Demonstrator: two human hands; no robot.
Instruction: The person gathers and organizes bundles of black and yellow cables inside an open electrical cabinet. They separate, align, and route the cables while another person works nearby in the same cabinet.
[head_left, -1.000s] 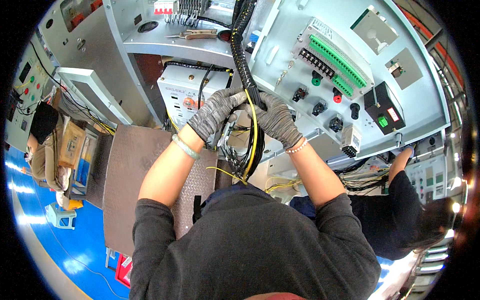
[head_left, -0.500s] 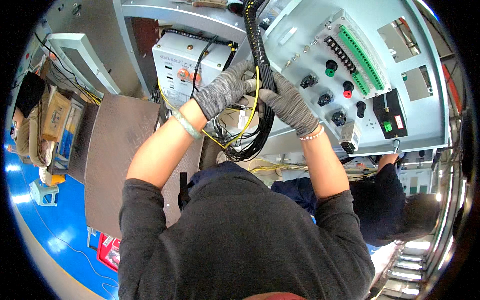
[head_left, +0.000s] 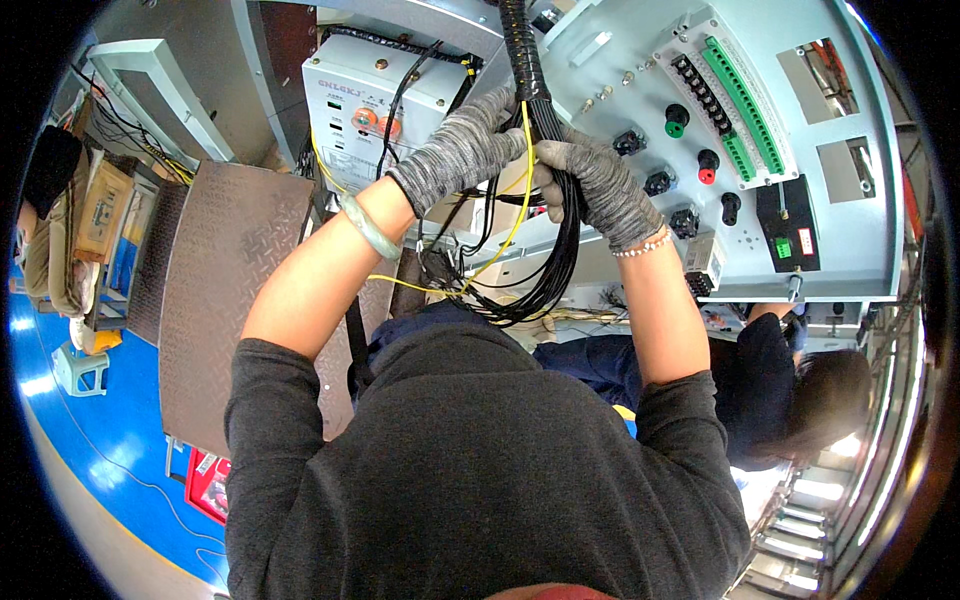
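Black wires (head_left: 565,255): between the two hands, fanning out of a wrapped black sleeve (head_left: 522,55) and looping down toward the person's lap.
Right hand (head_left: 603,187): gloved, fingers curled around the wires just below the sleeve, probably to keep the strands together.
Left hand (head_left: 462,152): gloved, thumb at the yellow wire (head_left: 526,165); whether its fingers close on anything, I cannot tell.
Yellow wire: hangs in front of the black ones (its colour makes it easy to pick out).
Panel (head_left: 850,265): tilted beside the right hand, back side showing, presumably so its green terminal strip (head_left: 745,112) can be reached.
Cabinet (head_left: 420,18): houses a white unit with orange knobs (head_left: 335,88).
Red tray (head_left: 193,492): low at left, holding small items too blurred to name.
Brown box (head_left: 98,215): far left; contents hidden.
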